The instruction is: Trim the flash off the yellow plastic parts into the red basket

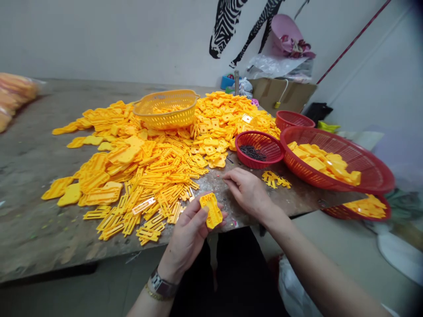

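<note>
— What did the left hand (188, 233) have?

— A small yellow plastic plate (211, 210), pinched between thumb and fingertips and held upright just off the near edge of the desk (36, 229). The fingers were curled closed around its lower half.

— And the right hand (246, 189)?

— It lay palm down on the desk, just right of the plate and a little beyond it, fingers bent and their tips touching the bare surface. I couldn't tell whether they pinched anything small.

— What lay around them?

— A heap of yellow slotted strips (155, 185) just left of the plate, with flat yellow pieces piled behind. A small red basket (259, 149) of dark bits stood beyond the right hand, a big red basket (337, 160) with yellow parts to its right, and a yellow basket (167, 108) sat on top of the pile farther back.
</note>
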`<state>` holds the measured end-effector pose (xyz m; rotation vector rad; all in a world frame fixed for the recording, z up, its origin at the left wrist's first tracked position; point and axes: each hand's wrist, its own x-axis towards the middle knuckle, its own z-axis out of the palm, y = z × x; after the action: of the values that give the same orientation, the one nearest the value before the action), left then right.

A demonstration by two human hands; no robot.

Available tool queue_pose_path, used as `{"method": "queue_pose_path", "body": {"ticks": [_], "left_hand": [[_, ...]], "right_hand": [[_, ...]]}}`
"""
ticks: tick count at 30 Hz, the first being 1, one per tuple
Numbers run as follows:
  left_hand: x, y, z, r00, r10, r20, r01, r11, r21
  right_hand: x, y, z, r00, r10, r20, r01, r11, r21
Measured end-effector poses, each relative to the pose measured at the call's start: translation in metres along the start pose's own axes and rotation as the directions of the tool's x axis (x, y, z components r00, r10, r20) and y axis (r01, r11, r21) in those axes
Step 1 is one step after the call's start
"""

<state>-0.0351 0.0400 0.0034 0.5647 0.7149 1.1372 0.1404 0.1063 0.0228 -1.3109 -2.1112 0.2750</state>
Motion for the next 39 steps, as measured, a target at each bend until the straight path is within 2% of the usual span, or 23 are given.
{"method": "queue_pose_path", "body": {"ticks": [10, 18, 22, 31, 35, 39], "left_hand": [[-0.001, 0.0, 0.001, 0.999, 0.026, 0.043, -0.025, 0.999, -0.031], [0.0, -0.001, -0.002, 0.998, 0.005, 0.057, -0.005, 1.0, -0.012], [0.0, -0.002, -0.002, 0.998, 0.01, 0.063, -0.01, 1.0, -0.008], [-0.001, 0.002, 0.0, 0.998, 0.025, 0.065, -0.023, 0.999, -0.028], [-0.002, 0.004, 0.0, 0.997, 0.016, 0.078, -0.012, 0.999, -0.051], [-0.002, 0.007, -0.003, 0.997, 0.028, 0.065, -0.02, 0.992, -0.123]], "right_hand": [[0.036, -0.011, 0.03, 0.995, -0.023, 0.094, 0.037, 0.987, -0.156], [0.05, -0.013, 0.047, 0.985, -0.001, 0.171, 0.066, 0.925, -0.375], [0.055, -0.013, 0.051, 0.984, -0.012, 0.177, 0.086, 0.905, -0.417], [0.047, -0.011, 0.037, 0.992, -0.045, 0.116, 0.088, 0.911, -0.402], [0.033, -0.008, 0.025, 0.991, -0.123, 0.055, 0.135, 0.936, -0.325], [0.009, 0.0, 0.011, 0.966, -0.257, 0.018, 0.252, 0.929, -0.27]]}}
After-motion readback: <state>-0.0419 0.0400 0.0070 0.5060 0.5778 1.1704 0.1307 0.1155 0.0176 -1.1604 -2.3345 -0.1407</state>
